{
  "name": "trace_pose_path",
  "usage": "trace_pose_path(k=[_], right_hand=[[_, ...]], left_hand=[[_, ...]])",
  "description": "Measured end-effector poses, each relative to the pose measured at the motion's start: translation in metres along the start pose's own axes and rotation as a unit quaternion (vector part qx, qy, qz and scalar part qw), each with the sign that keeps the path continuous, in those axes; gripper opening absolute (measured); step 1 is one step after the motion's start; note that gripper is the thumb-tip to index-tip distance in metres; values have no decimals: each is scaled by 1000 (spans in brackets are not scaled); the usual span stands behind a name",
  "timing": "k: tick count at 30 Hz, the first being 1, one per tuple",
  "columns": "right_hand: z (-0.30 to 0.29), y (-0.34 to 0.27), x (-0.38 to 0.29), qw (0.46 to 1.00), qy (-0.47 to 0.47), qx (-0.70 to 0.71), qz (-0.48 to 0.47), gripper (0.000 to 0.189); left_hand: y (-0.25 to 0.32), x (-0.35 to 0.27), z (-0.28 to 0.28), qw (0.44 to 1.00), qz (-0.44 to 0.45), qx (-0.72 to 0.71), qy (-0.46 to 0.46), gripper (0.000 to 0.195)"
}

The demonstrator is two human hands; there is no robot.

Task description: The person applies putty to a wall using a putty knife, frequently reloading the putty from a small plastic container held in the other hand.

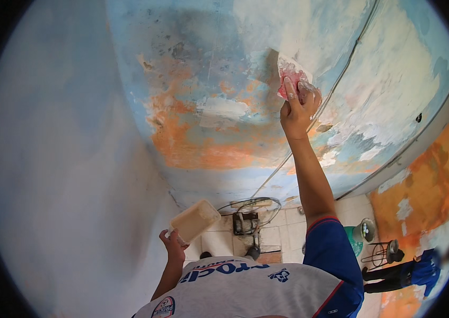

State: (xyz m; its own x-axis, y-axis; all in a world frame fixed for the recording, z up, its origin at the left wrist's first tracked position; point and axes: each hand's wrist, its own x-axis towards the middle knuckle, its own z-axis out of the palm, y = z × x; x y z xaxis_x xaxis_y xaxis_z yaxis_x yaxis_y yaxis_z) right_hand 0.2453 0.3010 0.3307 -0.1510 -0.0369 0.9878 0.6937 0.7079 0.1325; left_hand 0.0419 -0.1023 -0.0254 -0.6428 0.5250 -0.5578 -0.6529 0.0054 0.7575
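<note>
My right hand (303, 105) grips a red-and-white putty spreader (291, 73) caked with pale filler. Its blade lies against or very close to the patchy wall (208, 51), where blue, orange and whitish areas show. Down at the left, my left hand (174, 243) holds a cream-coloured rectangular plastic tub (195, 221) by its near end. The tub's inside looks pale; how much filler it contains I cannot tell. A whitish filler patch (222, 110) marks the wall to the left of my right forearm.
A cable (355, 51) runs down the wall beside my right hand. By my feet is a floor opening with pipes (245, 223) and looped cable. Right of me are a green bucket (353, 238), a stool (379, 252) and another person (423, 270) in blue near an orange wall (427, 183).
</note>
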Motion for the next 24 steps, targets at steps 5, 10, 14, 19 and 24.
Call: trace_pose_path(k=[5,10,14,19,24], right_hand=[[20,-7,-2,997,-44,-51,-24,57],[43,-23,-101,982,-173,-64,-50,51],[20,-58,-148,979,-203,-2,-5,43],[-1,-8,-13,1000,-10,3,24,45],[37,-8,-12,990,-103,-87,-36,47]], left_hand=[[3,9,7,1000,11,3,-11,65],[7,9,22,1000,-21,7,-7,66],[8,6,23,1000,-28,10,6,65],[1,14,19,1000,-24,17,-8,67],[8,18,28,1000,-20,21,2,68]])
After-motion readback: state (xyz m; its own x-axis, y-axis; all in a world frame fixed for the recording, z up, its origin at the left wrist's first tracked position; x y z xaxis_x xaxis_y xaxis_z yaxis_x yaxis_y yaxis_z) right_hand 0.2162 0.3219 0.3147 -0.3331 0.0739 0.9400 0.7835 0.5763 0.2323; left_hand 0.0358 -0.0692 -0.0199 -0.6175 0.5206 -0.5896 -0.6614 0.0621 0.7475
